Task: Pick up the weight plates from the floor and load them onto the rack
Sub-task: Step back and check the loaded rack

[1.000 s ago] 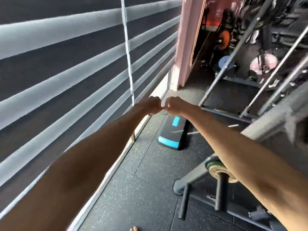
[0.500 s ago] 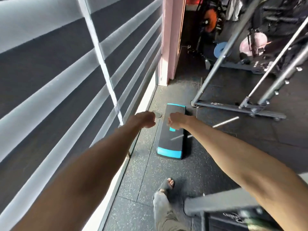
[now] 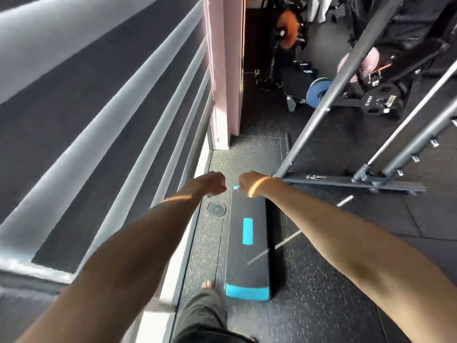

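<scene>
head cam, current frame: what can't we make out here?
- Left hand and right hand: seen from behind, fists curled; fingers and anything held are hidden by the knuckles.
- Small dark disc on the floor: too small to tell if it is a weight plate.
- Blue plate: partly hidden by the grey frame bar.
- Rack area, top right: dark, blurred, cut by the edge.

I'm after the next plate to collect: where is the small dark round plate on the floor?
In the head view, the small dark round plate lies flat on the speckled rubber floor, just left of the black-and-blue step platform and below the left hand.
</scene>
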Available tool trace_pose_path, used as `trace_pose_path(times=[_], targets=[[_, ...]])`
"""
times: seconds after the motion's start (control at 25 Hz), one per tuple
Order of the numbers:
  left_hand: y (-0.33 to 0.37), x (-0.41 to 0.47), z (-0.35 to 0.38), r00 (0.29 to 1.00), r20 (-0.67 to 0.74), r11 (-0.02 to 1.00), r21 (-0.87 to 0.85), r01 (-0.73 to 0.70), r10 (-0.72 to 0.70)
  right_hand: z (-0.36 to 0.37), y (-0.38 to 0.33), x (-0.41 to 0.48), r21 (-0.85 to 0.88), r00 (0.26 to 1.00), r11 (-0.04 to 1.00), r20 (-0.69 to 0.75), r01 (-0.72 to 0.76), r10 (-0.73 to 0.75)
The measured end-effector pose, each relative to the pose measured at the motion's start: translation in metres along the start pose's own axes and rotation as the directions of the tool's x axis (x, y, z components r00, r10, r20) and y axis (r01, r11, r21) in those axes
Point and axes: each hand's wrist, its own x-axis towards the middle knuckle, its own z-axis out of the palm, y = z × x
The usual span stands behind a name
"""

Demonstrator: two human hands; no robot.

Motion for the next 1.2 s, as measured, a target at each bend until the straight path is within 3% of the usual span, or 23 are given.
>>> trace_pose_path(times=[0.36,0.56,0.8,1.04,1.2], targets=[[-0.055,0.350,-0.156,0.979,0.130,0.986,0.028,-0.163,0.158,-0.133,0.118,0.281,0.224,0.976,0.959,-0.088,-0.176,0.200],[-0.049,0.496,-0.232,0.955,0.166,0.965,0.041,-0.257,0.248,-0.193,0.190,0.388,0.317,0.954,0.904,0.014,-0.287,0.298],[-0.040,0.674,-0.271,0.905,0.276,0.942,0.000,-0.336,0.323,-0.248,0.296,0.528,0.345,0.931,0.865,0.097,-0.364,0.352],[0.021,0.926,-0.333,0.891,0.287,0.920,0.066,-0.385,0.353,-0.312,0.444,0.689,0.457,0.907,0.794,0.074,-0.401,0.415],[0.080,1.041,-0.365,0.863,0.300,0.894,0.063,-0.443,0.407,-0.343,0.534,0.737,0.514,0.844,0.696,0.118,-0.502,0.523]])
